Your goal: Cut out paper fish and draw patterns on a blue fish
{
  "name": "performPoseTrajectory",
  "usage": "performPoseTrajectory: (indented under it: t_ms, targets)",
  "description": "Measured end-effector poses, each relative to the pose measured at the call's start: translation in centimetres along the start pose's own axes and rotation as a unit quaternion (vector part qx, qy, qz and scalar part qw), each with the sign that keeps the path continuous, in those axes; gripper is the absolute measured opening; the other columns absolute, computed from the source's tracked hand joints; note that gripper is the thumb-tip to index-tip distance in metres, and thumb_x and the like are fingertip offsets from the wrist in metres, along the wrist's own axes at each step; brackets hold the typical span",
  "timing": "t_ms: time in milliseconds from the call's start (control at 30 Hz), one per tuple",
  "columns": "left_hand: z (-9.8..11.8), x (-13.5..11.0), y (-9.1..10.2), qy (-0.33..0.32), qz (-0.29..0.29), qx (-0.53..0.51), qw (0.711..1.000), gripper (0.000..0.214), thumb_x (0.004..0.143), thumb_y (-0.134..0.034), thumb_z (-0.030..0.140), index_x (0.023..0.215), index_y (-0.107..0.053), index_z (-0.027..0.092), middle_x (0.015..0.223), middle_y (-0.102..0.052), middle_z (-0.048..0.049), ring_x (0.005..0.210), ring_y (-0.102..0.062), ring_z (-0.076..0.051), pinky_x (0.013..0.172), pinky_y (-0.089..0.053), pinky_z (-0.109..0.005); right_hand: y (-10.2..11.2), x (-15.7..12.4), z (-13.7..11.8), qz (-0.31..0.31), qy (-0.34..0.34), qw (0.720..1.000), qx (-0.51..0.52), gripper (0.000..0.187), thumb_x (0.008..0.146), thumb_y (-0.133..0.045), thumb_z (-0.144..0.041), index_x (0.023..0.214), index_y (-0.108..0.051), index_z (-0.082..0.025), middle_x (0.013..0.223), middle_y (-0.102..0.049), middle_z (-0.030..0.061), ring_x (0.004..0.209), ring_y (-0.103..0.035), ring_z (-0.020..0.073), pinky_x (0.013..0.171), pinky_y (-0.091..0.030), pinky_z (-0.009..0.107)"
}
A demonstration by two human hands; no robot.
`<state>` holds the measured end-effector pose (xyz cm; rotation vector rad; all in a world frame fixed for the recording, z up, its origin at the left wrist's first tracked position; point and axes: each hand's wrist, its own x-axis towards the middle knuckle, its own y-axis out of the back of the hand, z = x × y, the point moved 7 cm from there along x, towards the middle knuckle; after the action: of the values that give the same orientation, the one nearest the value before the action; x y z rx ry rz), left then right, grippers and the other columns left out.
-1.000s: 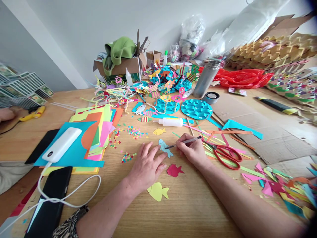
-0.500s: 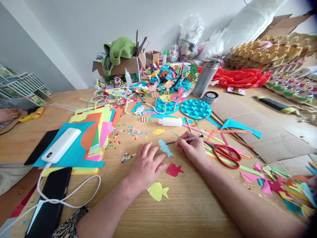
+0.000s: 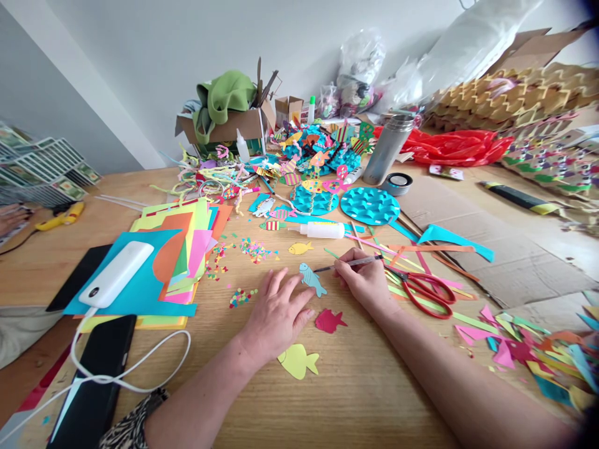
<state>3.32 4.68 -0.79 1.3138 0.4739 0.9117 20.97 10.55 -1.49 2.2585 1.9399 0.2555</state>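
Observation:
A pale blue paper fish (image 3: 311, 279) with drawn stripes lies flat on the table. My left hand (image 3: 277, 312) rests beside it, fingers spread, the fingertips at its left and lower edge. In my right hand (image 3: 362, 277) is a slim pen (image 3: 360, 262), its tip at the fish's right side. Around them lie a yellow fish (image 3: 299, 248), a red fish (image 3: 330, 320) and a lime fish (image 3: 298, 362), partly covered by my left wrist. A white glue bottle (image 3: 325, 230) lies beyond the yellow fish.
Red-handled scissors (image 3: 428, 293) lie right of my right hand, among paper strips. Coloured paper sheets (image 3: 182, 249), a white power bank (image 3: 116, 274) and a phone (image 3: 96, 374) are on the left. A steel flask (image 3: 388, 149) stands behind. Another person's hand (image 3: 14, 218) shows at far left.
My hands and the blue fish look nearly the same as before. The other person's hand at the far left has shifted slightly.

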Motion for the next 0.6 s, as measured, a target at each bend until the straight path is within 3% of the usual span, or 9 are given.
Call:
performPoseTrajectory:
  t_ms: [600]
  targets:
    - [-0.04,-0.01,-0.06,0.003,-0.004,-0.006,1.0,0.036,0.097,-0.047,0.04,0.129,-0.059,0.029,0.14,-0.049,-0.0049,0.135,-0.032,-0.033,0.114,-0.027,-0.06,-0.07,0.08,0.34,-0.003,-0.007,1.0,0.013,0.014,0.069,-0.062,-0.026,0.059,-0.055,-0.019,0.052,-0.06,-0.0008,0.04,-0.049,0.0106,0.04,-0.036,0.022]
